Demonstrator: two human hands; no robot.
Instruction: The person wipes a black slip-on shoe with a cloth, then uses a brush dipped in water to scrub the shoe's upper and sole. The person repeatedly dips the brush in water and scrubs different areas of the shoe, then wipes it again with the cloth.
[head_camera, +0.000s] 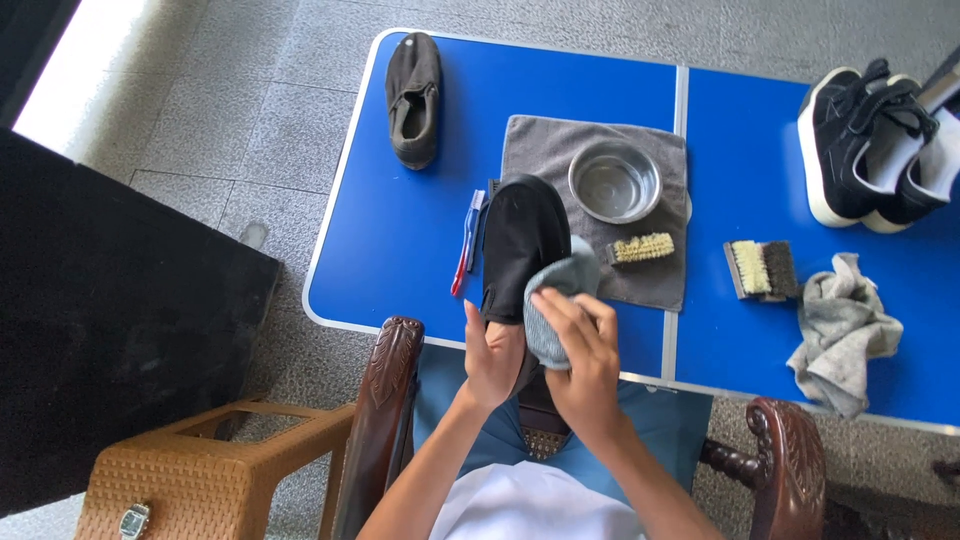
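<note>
Midway, judging by layout: left hand (492, 360) grips heel of black shoe (522, 245); right hand (580, 345) just beside it, fingers pressed on grey cloth (555, 300) against shoe side. Second dark shoe (414, 98) well beyond left hand, apparently untouched.

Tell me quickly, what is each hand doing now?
Left hand: closed on the black slip-on fabric shoe.
Right hand: closed on the folded grey-blue cloth, pressed against that shoe.
</note>
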